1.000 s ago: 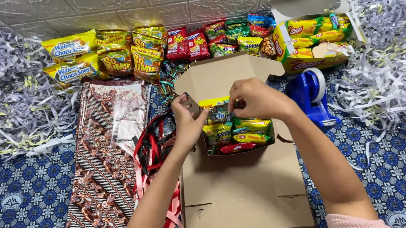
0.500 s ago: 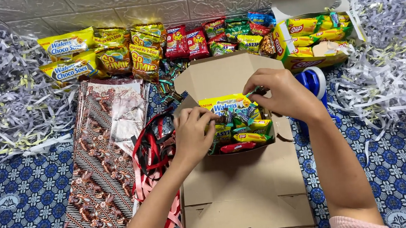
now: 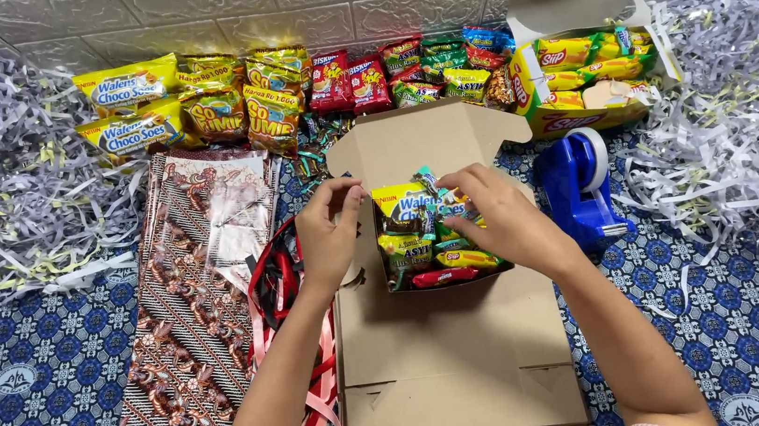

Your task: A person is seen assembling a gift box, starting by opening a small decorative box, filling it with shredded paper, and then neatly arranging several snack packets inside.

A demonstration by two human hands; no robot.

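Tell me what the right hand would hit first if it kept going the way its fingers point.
The right hand points left across the open cardboard box. Its fingertips already rest on the yellow snack packet, so that comes first; past it, probably the left hand at the box's left wall, though depth is unclear.

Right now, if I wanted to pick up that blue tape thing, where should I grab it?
Probably grab the blue tape dispenser by its tall rounded back, coming down from above. It stands upright on the patterned cloth, right of the cardboard box, with clear space above it. Keep your fingers away from its low front end, where the cutter likely sits.
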